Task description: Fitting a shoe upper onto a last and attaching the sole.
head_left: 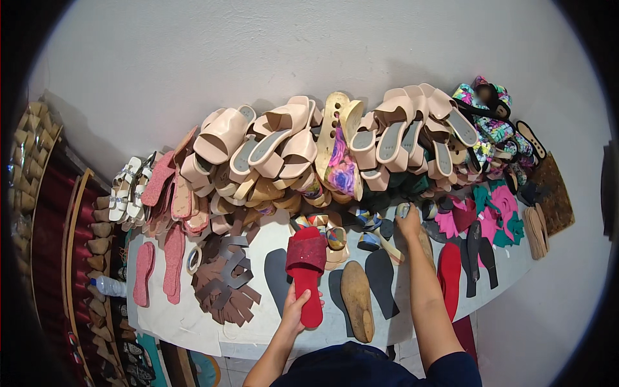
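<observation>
My left hand (295, 311) is closed around the heel end of a red slipper (306, 258), a flat red sole with a sparkly red strap across its front. My right hand (407, 227) reaches to the back of the table, its fingers closed at a small rounded patterned heel (402, 210); part of the grip is hidden. Between my arms lie a wooden shoe last (357, 302) and dark grey soles (382, 284). A red sole (449, 279) lies just right of my right forearm. Several multicoloured heel blocks (369, 241) sit left of my right hand.
Pale pink heeled sandals (284, 138) are piled along the wall. Pink soles (173, 264) and brown strap pieces (222, 290) lie on the white table (174, 322) at left. Pink and teal cut pieces (500, 213) are at right. A rack of shoe lasts (100, 245) stands beyond the left edge.
</observation>
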Motion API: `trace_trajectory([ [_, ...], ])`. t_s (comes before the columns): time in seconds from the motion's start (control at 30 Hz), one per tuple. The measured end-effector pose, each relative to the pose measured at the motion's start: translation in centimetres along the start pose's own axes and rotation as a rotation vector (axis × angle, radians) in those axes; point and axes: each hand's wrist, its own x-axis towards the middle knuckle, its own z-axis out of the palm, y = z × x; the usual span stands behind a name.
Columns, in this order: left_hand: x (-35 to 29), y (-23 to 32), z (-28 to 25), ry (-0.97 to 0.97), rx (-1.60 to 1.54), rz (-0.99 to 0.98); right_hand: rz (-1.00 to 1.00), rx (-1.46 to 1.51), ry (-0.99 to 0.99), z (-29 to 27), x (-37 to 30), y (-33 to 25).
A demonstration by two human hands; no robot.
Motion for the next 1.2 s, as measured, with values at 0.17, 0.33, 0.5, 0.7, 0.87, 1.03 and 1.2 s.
trace_trajectory([
  [0.17,-0.7,-0.1,-0.3,0.045,-0.004,0.039,-0.204,0.102,0.358,-1.3,-5.7,-2.5],
  [0.33,-2.1,0.0,-1.5,0.071,-0.005,0.140,-0.441,0.299,-0.195,-5.6,-20.0,-8.7],
  [0.5,-3.6,0.5,-2.2,0.089,0.019,0.189,-0.756,0.175,-0.306,-5.0,-27.5,-8.1],
  [0.7,-6.2,0.1,-2.9,0.123,0.005,0.242,-0.940,-0.146,-0.399,-3.7,-32.3,-6.9],
  [0.87,-8.0,-1.2,-3.3,0.129,-0.007,0.243,-0.961,-0.174,-0.425,-4.4,-32.7,-6.0],
  [1.03,-9.1,-2.0,-3.5,0.128,-0.016,0.227,-0.575,0.240,-0.908,-5.8,-28.6,-5.4],
  [1.2,-9.8,-2.6,-4.1,0.102,-0.012,0.266,-0.896,0.133,-0.980,-6.5,-27.9,-5.4],
])
